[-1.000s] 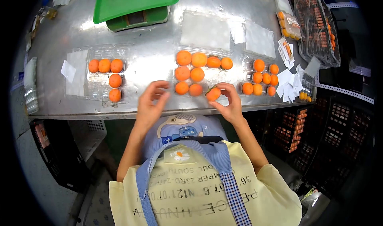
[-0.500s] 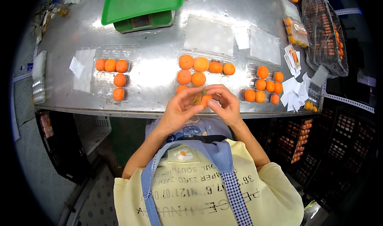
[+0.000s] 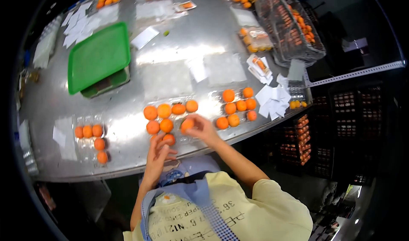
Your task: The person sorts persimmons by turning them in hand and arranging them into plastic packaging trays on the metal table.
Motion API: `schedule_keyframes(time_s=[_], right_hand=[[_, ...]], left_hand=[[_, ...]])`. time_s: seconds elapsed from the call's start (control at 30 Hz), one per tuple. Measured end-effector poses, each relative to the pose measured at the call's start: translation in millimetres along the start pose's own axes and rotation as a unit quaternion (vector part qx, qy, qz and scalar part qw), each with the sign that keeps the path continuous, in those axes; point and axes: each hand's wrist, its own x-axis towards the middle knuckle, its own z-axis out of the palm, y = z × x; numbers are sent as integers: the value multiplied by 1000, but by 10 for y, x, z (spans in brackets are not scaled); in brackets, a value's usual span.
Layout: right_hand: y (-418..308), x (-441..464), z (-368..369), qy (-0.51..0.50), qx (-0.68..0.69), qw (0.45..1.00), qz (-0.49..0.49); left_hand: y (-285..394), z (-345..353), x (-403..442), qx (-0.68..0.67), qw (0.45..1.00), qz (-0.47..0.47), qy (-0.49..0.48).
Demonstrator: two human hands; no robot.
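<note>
From my remote post, I see my right hand (image 3: 203, 131) pinching one orange fruit (image 3: 187, 125) between thumb and fingers, over the right-hand part of the middle clear tray (image 3: 183, 139). My left hand (image 3: 156, 156) is at that tray's near left corner, fingers parted and apparently empty, close beside the seated fruits (image 3: 169, 139); I can't tell whether it touches them. I judge the fruit light, firm beneath a smooth, slightly slippery rind that could bruise, so I favour a soft grip around its widest part, with finger pads rather than nails. The tray looks thin and flexible; I'd take it low by opposite sides, since one corner alone might let it bend.
</note>
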Motion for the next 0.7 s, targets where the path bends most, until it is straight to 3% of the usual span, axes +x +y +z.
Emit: schedule_keyframes(time_s=[0.03, 0.1, 0.13, 0.17, 0.2, 0.23, 0.27, 0.33, 0.4, 0.53, 0.6, 0.7], right_hand=[[133, 143, -334, 52, 22, 998, -11], [-512, 358, -934, 194, -8, 978, -79], [-556, 633, -1768, 244, -85, 957, -130], [-1008, 804, -2185, 220, 118, 939, -236], [-1731, 702, -2157, 271, 118, 913, -280], [-2108, 743, -2429, 250, 138, 893, -349], [-2371, 758, -2749, 282, 119, 882, -358], [-2726, 741, -2668, 357, 156, 852, -350], [-2575, 716, -2373, 314, 87, 883, -338], [-1390, 746, -1452, 138, -142, 962, -190], [-646, 726, -1004, 98, -325, 934, -110], [-158, 453, -251, -15, -340, 937, -75]], left_hand=[[12, -3, -11, 8, 1000, 0, -5], [40, -38, -6, 25, 1000, 1, -11], [33, -62, -6, 29, 1000, 2, -10], [5, -89, -2, 32, 999, 1, -8], [-14, -110, -6, 36, 999, -1, -4], [-21, -121, -9, 39, 999, -3, 0], [-27, -126, -5, 41, 999, -4, 3], [-60, -116, 16, 37, 999, 5, 9], [-97, -151, 4, 27, 999, 14, 37], [-101, -314, -8, -80, 985, 49, 143], [-112, -437, -7, -126, 971, 78, 190], [-127, -556, -40, -148, 960, 88, 222]])
